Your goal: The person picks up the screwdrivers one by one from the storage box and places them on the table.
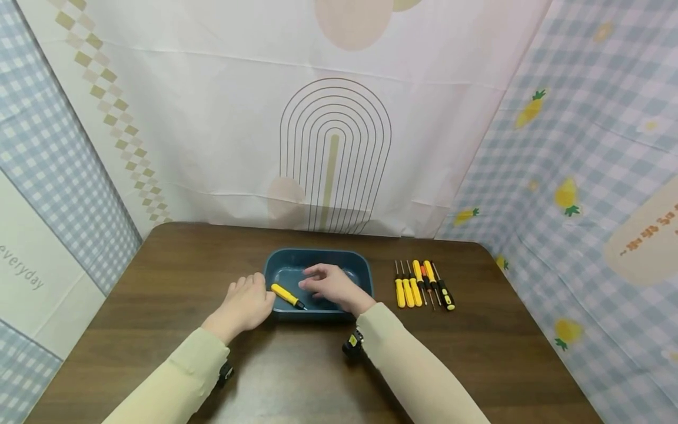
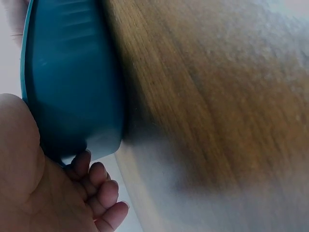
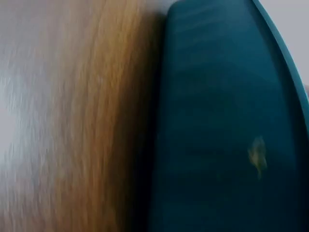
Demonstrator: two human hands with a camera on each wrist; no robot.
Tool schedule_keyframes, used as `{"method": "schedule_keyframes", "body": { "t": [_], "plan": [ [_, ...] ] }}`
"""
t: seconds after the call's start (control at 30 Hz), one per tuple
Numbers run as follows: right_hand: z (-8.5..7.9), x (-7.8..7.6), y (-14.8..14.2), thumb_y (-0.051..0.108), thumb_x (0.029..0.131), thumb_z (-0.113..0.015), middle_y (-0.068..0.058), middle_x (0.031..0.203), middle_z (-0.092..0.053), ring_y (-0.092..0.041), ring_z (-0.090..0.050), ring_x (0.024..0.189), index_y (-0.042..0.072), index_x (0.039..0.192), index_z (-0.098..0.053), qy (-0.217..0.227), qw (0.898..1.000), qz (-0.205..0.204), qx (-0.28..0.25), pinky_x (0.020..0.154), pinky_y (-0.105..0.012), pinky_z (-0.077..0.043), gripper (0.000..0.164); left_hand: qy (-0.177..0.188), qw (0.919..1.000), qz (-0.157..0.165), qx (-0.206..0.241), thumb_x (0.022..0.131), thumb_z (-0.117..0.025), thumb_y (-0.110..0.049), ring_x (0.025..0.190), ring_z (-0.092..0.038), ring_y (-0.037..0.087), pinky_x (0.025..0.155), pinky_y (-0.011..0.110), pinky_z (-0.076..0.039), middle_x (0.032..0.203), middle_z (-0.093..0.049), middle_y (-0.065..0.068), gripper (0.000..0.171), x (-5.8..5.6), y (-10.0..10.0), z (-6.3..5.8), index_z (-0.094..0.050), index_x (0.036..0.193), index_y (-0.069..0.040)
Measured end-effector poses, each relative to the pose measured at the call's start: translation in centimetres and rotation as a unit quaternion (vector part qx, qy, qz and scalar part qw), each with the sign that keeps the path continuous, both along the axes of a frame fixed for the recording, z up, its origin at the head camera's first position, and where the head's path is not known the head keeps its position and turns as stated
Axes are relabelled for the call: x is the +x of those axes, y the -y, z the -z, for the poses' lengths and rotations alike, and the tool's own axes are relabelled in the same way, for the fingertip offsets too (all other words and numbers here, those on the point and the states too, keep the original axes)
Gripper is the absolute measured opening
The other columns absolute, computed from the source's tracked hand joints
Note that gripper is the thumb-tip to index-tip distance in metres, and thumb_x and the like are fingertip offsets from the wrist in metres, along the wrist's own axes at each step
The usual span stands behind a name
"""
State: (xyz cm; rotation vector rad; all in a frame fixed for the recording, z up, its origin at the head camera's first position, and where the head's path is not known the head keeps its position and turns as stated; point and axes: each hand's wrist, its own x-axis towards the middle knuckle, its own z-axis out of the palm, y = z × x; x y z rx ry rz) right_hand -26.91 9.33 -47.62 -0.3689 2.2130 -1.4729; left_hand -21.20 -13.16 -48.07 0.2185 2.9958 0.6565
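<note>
A dark blue plastic bin (image 1: 318,253) stands on the brown table. My left hand (image 1: 246,303) grips its left end; the left wrist view shows curled fingers (image 2: 104,193) at the bin's corner and the thumb by the rim. Inside the bin, at its left, lies a screwdriver (image 1: 286,295) with a yellow handle, tip toward the near right. My right hand (image 1: 331,285) hovers over the bin's middle, fingers loosely bent and nothing between them. The right wrist view has only the bin's outer wall (image 3: 217,96) and table, without the hand.
Right of the bin, several screwdrivers (image 1: 408,292) with yellow handles lie side by side in a row, with an orange-and-black one (image 1: 425,277) and a black-and-yellow one (image 1: 446,296) among them. A patterned cloth (image 1: 228,147) hangs behind the wooden table (image 1: 201,253).
</note>
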Motion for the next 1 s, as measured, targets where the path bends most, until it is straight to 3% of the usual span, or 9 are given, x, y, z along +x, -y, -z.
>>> {"method": "schedule_keyframes", "body": {
  "t": [0.27,0.5,0.67,1.0],
  "plan": [
    [0.3,0.4,2.0,0.017,0.085,-0.073,-0.004,0.096,-0.067,-0.017,-0.065,0.085,0.001,0.121,-0.06,-0.005,0.998,-0.037,0.055,0.074,-0.034,-0.054,0.042,-0.006,1.0,0.0,0.0,0.094,-0.046,-0.029,0.085,-0.046,0.029,0.076,0.044,-0.034,0.087,-0.048,0.01,0.032,0.1,0.0,0.0,-0.049,0.104,0.001],
    [0.3,0.6,3.1,0.015,0.083,-0.075,0.0,0.087,-0.065,-0.013,-0.06,0.074,0.003,0.115,-0.063,-0.054,0.987,-0.044,0.147,0.066,-0.029,-0.05,0.036,-0.007,1.0,0.001,0.003,0.094,-0.046,-0.028,0.084,-0.046,0.028,0.076,0.044,-0.034,0.087,-0.048,0.01,0.031,0.0,0.1,0.1,-0.049,0.103,0.001],
    [0.2,0.5,2.9,0.01,0.084,-0.071,-0.002,0.088,-0.063,-0.015,-0.059,0.071,0.004,0.11,-0.066,-0.063,0.985,-0.031,0.156,0.061,-0.029,-0.049,0.028,-0.012,0.9999,0.006,0.002,0.094,-0.045,-0.029,0.086,-0.046,0.029,0.076,0.045,-0.034,0.088,-0.048,0.01,0.03,-0.1,0.1,0.2,-0.049,0.101,0.001],
    [-0.1,-0.2,0.4,0.009,0.083,-0.071,-0.003,0.095,-0.062,-0.019,-0.058,0.083,0.005,0.105,-0.069,-0.063,0.981,0.019,0.181,0.071,-0.033,-0.05,0.023,-0.013,0.9999,0.0,-0.001,0.093,-0.045,-0.027,0.084,-0.045,0.028,0.076,0.044,-0.034,0.087,-0.047,0.009,0.028,0.0,0.0,0.2,-0.048,0.099,0.0]
  ]
}}
